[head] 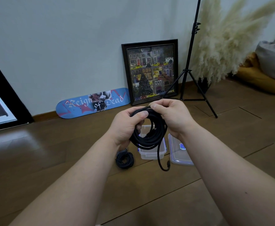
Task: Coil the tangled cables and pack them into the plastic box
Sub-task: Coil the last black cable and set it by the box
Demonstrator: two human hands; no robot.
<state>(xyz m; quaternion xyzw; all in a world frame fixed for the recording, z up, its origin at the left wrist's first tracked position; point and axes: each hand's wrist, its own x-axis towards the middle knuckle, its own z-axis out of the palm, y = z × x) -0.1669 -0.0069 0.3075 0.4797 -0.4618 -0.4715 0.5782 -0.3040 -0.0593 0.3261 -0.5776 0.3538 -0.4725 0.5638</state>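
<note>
A black cable [149, 137] is wound into a round coil held up in front of me. My left hand [127, 126] grips the coil's left side with the thumb over the top strands. My right hand [171, 115] pinches the top of the coil on the right. A loose tail with a plug [168, 164] hangs down from the coil. Below and behind it, an open clear plastic box [151, 154] stands on the wooden floor. A second coiled black cable [125, 159] lies on the floor left of the box.
The box's clear lid [180, 152] lies on the floor right of the box. A skateboard deck [92, 103] and a framed picture [151, 70] lean on the wall. A black tripod stand [192, 66], pampas grass [223, 43] and cushions [267, 69] stand to the right.
</note>
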